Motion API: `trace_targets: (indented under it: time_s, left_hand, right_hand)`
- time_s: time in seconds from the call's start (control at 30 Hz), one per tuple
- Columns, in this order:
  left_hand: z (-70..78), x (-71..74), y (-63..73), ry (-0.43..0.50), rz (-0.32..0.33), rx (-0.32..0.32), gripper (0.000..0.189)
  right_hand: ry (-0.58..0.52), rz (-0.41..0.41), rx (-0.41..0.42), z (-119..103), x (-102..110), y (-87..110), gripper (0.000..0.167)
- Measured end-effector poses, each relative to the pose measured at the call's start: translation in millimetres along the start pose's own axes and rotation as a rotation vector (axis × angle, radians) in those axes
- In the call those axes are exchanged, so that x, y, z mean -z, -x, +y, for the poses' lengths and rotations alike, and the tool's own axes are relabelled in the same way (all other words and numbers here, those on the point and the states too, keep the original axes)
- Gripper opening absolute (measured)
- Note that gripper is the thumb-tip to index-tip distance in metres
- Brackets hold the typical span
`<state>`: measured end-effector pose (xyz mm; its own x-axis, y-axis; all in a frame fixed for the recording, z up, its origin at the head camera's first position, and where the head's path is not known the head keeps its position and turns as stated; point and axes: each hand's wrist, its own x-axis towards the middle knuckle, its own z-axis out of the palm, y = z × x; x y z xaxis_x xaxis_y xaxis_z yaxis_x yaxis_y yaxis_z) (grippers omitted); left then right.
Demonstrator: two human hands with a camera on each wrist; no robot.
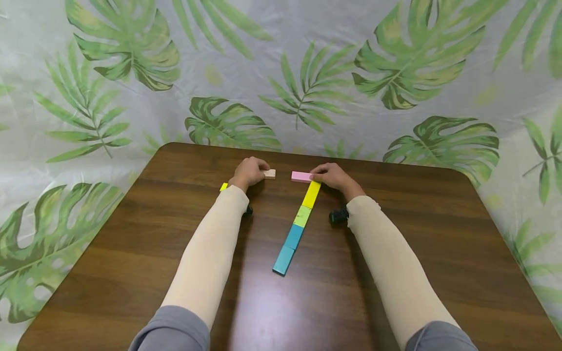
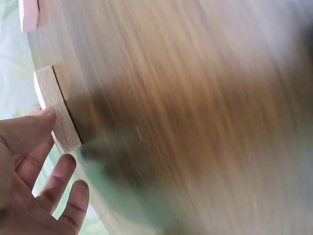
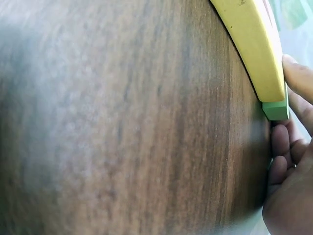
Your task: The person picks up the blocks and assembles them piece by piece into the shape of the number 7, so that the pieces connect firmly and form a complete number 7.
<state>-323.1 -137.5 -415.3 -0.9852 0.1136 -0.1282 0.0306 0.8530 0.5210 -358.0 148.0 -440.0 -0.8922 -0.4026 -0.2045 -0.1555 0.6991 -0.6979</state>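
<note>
In the left wrist view my left hand (image 2: 34, 161) pinches a plain wooden block (image 2: 57, 107) between thumb and finger at the table's far edge. The head view shows this left hand (image 1: 250, 171) left of a pink block (image 1: 301, 176), with a gap between the two blocks. At the pink block's right end is my right hand (image 1: 331, 176). There its thumb and fingers hold a green block (image 3: 276, 110) behind the end of a yellow block (image 3: 257, 54); the hand hides the green block from the head view.
A slanting line of flat blocks runs toward me: the yellow block (image 1: 311, 194), a light green block (image 1: 302, 216), a teal block (image 1: 293, 236) and another teal block (image 1: 283, 261). A small yellow piece (image 1: 224, 186) shows beside the left wrist. Behind the brown table (image 1: 131, 234) hangs a leaf-patterned sheet (image 1: 307, 29).
</note>
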Motion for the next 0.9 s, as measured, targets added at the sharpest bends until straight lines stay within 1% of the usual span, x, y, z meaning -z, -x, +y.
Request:
trace_targets:
  time_s: [0.2,0.33,0.5,0.8,0.9]
  left_hand:
    - [10.1,-13.5,-6.1,0.08,-0.004,-0.036,0.036]
    - [14.9,-18.6,-8.5,0.107,0.022,-0.053,0.034]
    - [15.5,-22.3,-10.5,0.126,0.047,-0.056,0.034]
    - [13.8,-28.8,-14.6,0.143,0.059,-0.064,0.032]
    - [16.3,-30.6,-14.7,0.154,0.051,-0.064,0.032]
  right_hand:
    - [0.018,0.003,-0.004,0.1,-1.2,-1.8,0.039]
    - [0.016,0.003,-0.006,0.0,-0.4,-2.7,0.039]
    - [0.003,0.0,-0.01,-1.0,1.2,-2.8,0.039]
    - [-0.001,-0.007,-0.024,-0.4,0.5,-3.6,0.039]
    - [-0.005,-0.001,-0.029,-1.6,0.3,-1.8,0.038]
